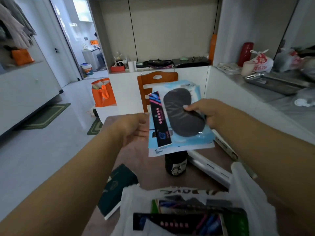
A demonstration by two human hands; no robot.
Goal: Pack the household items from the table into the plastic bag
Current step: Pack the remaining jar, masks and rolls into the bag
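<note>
I hold a flat blue packet with a dark oval pad on it and a long black box with pink marks above the brown table. My left hand grips the stack's left edge. My right hand pinches it from the right, thumb on the dark pad. The white plastic bag lies open at the near edge, with several flat packets inside. On the table stand a dark jar, a dark green booklet and long white boxes.
An orange wooden chair stands behind the table. An orange tote bag sits on the floor to the left. A counter on the right holds a metal tray, a red flask and a tied white bag.
</note>
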